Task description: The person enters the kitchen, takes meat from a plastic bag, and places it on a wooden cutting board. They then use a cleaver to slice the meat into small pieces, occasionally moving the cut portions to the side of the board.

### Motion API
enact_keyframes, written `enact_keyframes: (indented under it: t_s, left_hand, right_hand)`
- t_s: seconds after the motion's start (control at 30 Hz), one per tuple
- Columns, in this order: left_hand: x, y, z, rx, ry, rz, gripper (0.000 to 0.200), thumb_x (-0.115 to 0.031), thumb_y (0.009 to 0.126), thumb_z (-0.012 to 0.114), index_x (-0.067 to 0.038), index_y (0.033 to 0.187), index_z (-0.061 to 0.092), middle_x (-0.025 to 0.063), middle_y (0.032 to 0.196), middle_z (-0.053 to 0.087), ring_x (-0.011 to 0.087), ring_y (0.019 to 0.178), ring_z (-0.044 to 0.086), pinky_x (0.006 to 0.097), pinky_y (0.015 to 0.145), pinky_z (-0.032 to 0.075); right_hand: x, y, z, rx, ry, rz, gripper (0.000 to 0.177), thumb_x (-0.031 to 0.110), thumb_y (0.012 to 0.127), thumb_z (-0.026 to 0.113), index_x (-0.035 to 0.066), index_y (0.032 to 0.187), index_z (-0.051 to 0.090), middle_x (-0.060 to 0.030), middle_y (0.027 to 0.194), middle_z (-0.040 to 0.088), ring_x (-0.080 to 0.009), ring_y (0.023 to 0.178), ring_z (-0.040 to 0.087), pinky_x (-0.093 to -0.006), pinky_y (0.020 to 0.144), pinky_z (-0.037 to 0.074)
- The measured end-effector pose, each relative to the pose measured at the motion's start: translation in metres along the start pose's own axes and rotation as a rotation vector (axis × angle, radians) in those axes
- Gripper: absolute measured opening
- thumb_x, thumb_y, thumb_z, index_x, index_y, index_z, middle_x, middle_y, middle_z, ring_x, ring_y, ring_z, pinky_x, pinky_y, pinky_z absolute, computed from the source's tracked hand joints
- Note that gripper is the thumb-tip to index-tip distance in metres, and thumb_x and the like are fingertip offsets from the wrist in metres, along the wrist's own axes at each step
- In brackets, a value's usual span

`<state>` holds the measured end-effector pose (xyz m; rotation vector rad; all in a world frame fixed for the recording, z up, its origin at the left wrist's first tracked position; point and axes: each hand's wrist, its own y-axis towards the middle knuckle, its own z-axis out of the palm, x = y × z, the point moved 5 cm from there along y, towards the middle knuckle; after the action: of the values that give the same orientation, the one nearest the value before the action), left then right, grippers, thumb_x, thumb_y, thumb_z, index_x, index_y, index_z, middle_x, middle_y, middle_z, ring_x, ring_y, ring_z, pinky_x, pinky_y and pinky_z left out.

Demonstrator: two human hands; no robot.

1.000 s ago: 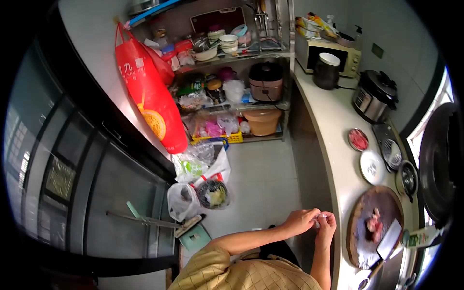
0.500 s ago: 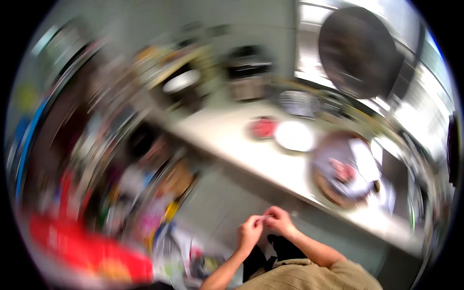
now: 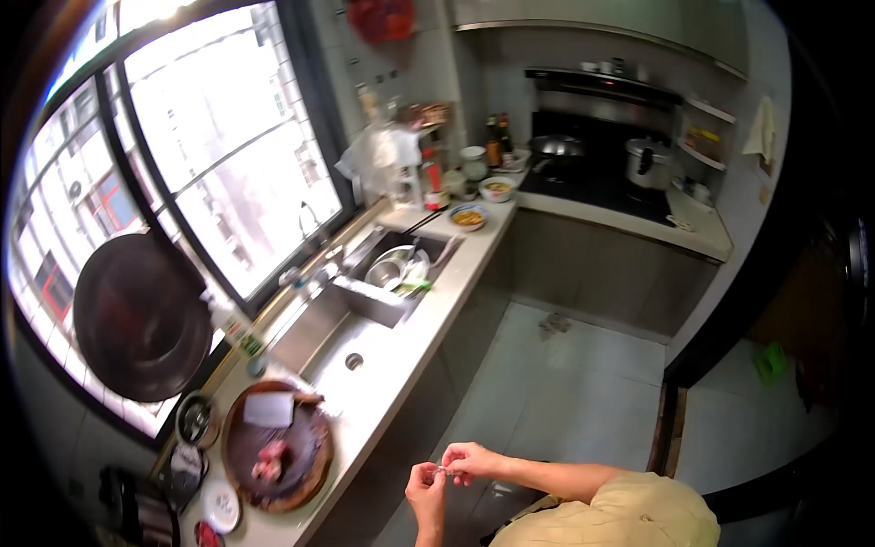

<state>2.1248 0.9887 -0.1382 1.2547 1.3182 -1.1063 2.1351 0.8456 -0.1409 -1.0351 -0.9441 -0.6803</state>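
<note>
My left hand [image 3: 425,495] and my right hand [image 3: 471,462] meet in front of my body, above the floor beside the counter. The fingertips of both are pinched together around something small and pale [image 3: 444,470], too small to name. To the left on the counter lies a round wooden chopping board [image 3: 314,474]. A cleaver [image 3: 270,410] and some pieces of raw meat [image 3: 271,460] rest on it, apart from my hands.
A double steel sink [image 3: 319,342] holds bowls [image 3: 401,266] in its far basin. A wok [image 3: 141,317] hangs by the window. A pot [image 3: 648,164] and a pan [image 3: 557,146] stand on the stove. Near the board is a white dish [image 3: 221,506]. Tiled floor [image 3: 583,392] stretches ahead.
My view has swung right, from the shelves and blurred counter to the sink and stove. My hands remain together in front of me, fingertips still pinched.
</note>
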Motion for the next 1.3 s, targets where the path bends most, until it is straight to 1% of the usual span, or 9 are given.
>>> enact_keyframes:
  t_s: [0.17,0.27,0.37,0.6,0.67,0.87,1.0,1.17,1.3]
  left_hand:
    - [-0.007,0.053,0.189,0.177,-0.157,-0.008,0.011,0.002,0.081,0.068,-0.002,0.087,0.06,-0.0017,0.071,0.058,0.0037,0.062,0.051,0.0186,0.054,0.039]
    - [-0.04,0.066,0.284,0.296,-0.199,-0.071,0.009,0.0,0.084,0.066,-0.002,0.089,0.06,-0.003,0.074,0.057,0.003,0.065,0.05,0.0187,0.058,0.041]
    - [-0.072,0.079,0.352,0.402,-0.209,-0.069,0.007,0.0,0.084,0.064,-0.004,0.088,0.06,-0.0029,0.071,0.057,0.0044,0.062,0.051,0.0195,0.056,0.041]
    - [-0.073,0.126,0.48,0.615,-0.146,-0.097,0.007,0.0,0.084,0.061,-0.004,0.089,0.061,-0.0021,0.072,0.059,0.0045,0.063,0.052,0.0197,0.057,0.042]
    - [-0.087,0.139,0.514,0.631,-0.157,-0.135,0.007,-0.001,0.085,0.061,-0.004,0.09,0.061,-0.0018,0.073,0.059,0.0051,0.063,0.053,0.0199,0.057,0.042]
    - [-0.104,0.223,0.614,0.653,-0.202,-0.138,0.011,0.001,0.084,0.057,-0.002,0.094,0.062,0.0002,0.074,0.061,0.0069,0.064,0.054,0.0209,0.058,0.043]
    - [-0.119,0.287,0.683,0.64,-0.173,-0.127,0.011,0.001,0.085,0.055,0.0,0.093,0.062,0.0008,0.075,0.062,0.0072,0.066,0.055,0.0217,0.06,0.044]
    - [-0.184,0.327,0.788,0.828,-0.18,-0.072,0.012,0.001,0.086,0.057,0.001,0.096,0.063,-0.0005,0.075,0.06,0.0052,0.067,0.052,0.0205,0.061,0.043]
    - [-0.269,0.365,0.89,0.907,-0.136,0.314,0.023,0.003,0.088,0.057,-0.001,0.11,0.062,0.0,0.081,0.06,0.0042,0.069,0.049,0.0195,0.061,0.042]
  right_hand:
    - [0.009,-0.035,-0.181,-0.256,0.108,-0.156,0.011,0.011,0.09,0.061,0.005,0.099,0.061,-0.0034,0.083,0.063,-0.01,0.067,0.062,-0.0239,0.055,0.051]
    - [0.027,-0.066,-0.271,-0.389,0.136,-0.234,0.01,0.009,0.089,0.061,0.004,0.098,0.061,-0.0018,0.079,0.062,-0.0091,0.064,0.06,-0.0231,0.053,0.048]
    - [0.049,-0.095,-0.332,-0.491,0.16,-0.269,0.009,0.007,0.087,0.062,0.003,0.095,0.062,-0.0012,0.077,0.061,-0.0084,0.062,0.058,-0.0226,0.052,0.046]
    - [0.054,-0.117,-0.442,-0.711,0.204,-0.337,0.008,0.004,0.084,0.061,0.003,0.092,0.063,-0.0002,0.074,0.06,-0.0074,0.063,0.059,-0.0222,0.053,0.047]
    - [0.069,-0.118,-0.489,-0.743,0.109,-0.333,0.008,0.005,0.084,0.061,0.004,0.092,0.063,-0.0002,0.074,0.061,-0.0063,0.061,0.058,-0.0219,0.052,0.046]
    - [0.172,-0.124,-0.629,-0.915,-0.043,-0.418,0.007,0.007,0.087,0.062,0.004,0.093,0.062,-0.0012,0.075,0.063,-0.0053,0.062,0.058,-0.0215,0.052,0.047]
    - [0.264,-0.142,-0.729,-1.083,-0.142,-0.588,0.01,0.005,0.087,0.06,0.004,0.097,0.062,-0.0038,0.074,0.064,-0.0072,0.061,0.059,-0.0226,0.053,0.047]
    - [0.368,-0.212,-0.841,-1.304,-0.275,-0.82,0.01,0.007,0.09,0.06,0.003,0.099,0.062,-0.0048,0.081,0.064,-0.0087,0.069,0.061,-0.0231,0.057,0.049]
    - [0.442,-0.26,-0.918,-1.378,-0.522,-0.995,0.01,0.004,0.089,0.059,0.001,0.097,0.064,-0.0062,0.087,0.064,-0.0105,0.069,0.062,-0.0242,0.058,0.048]
